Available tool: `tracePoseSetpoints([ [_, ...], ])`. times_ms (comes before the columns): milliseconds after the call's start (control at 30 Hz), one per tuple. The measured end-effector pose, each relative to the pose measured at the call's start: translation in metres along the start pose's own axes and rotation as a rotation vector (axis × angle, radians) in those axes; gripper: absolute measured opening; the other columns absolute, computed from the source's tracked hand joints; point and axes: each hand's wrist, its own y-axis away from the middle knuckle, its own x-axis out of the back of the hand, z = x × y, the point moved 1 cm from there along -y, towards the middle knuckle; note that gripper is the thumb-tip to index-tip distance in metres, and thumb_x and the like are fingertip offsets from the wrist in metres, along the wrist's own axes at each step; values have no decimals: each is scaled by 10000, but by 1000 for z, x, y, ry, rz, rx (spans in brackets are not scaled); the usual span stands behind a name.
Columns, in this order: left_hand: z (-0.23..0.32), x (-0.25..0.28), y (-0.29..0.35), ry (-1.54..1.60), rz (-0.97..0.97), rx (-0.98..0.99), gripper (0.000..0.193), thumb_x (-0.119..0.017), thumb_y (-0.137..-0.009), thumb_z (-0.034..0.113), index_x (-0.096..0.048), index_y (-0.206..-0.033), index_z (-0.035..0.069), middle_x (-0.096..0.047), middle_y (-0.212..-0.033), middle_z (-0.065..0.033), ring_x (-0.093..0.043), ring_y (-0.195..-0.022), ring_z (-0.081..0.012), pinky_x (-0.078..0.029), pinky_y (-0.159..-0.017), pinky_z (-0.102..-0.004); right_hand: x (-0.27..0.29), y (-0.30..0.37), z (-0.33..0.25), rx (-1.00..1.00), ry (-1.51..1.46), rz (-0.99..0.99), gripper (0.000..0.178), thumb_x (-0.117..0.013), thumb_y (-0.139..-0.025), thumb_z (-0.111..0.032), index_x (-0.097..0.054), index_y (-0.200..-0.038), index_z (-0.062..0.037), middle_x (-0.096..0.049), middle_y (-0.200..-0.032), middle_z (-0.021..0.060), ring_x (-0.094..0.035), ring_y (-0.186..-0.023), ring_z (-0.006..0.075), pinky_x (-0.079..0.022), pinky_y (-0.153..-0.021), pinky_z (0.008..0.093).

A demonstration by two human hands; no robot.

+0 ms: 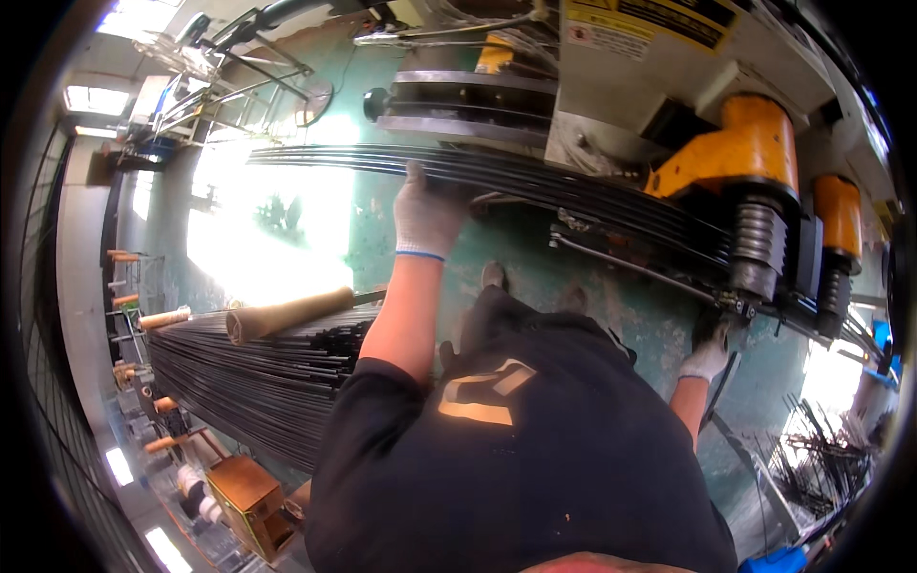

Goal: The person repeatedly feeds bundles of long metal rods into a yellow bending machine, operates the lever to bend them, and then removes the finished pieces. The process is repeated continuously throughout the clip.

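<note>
My left hand (pixel 428 215), in a white knit glove with a blue cuff edge, is closed round a bundle of long thin black rods (pixel 535 179). Its thumb shows on the near side; the other fingers are in shadow beneath the rods. Rightward the bundle runs to a machine head with a ribbed metal cylinder (pixel 757 250) under an orange housing (pixel 764 143). My right hand (pixel 707 358), gloved too, is low beside the machine's near edge, below that cylinder. Dark shadow hides its fingers, so its grip cannot be made out.
A large stack of black rods (pixel 258 382) lies at my left, with a brown roll (pixel 291 315) on top. A metal bar (pixel 630 267) runs along the machine's near side. More thin rods (pixel 821 458) stand in a rack at right. A wooden box (pixel 250 501) sits lower left.
</note>
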Motion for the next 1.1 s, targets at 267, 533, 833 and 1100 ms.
tracePoseSetpoints([
  [267,180,176,-65,284,458,-144,523,-539,-1049,461,-549,-1308,7,-561,-1369,-200,-520,-1301,-428,-405,-1140,-606,-93,86,-12,-318,-158,274,274,-699,-1005,-356,-730,-1044,-87,-707,-874,19,-660,-738,137,-484,-602,270],
  [533,334,313,-138,110,608,-248,356,-502,-1093,328,-599,-1156,-9,-670,-1076,-188,-666,-1048,-390,-569,-966,-571,-130,164,35,-444,91,117,256,-680,-1013,-303,-680,-906,-71,-684,-742,47,-600,-569,145,-427,-484,289],
  [833,358,362,-176,-51,568,-289,649,-613,-925,-124,-330,-1482,50,-645,-1077,-226,-700,-889,-342,-644,-723,-470,-106,168,47,-445,245,111,233,-692,-1004,-322,-700,-942,-97,-690,-751,20,-615,-568,154,-409,-466,307],
  [1100,344,311,-141,-207,591,-281,251,-542,-1046,89,-560,-1287,20,-705,-1132,-197,-697,-974,-334,-615,-860,-476,-94,163,70,-444,192,117,211,-698,-991,-297,-717,-977,-87,-680,-753,30,-609,-563,167,-433,-470,322],
])
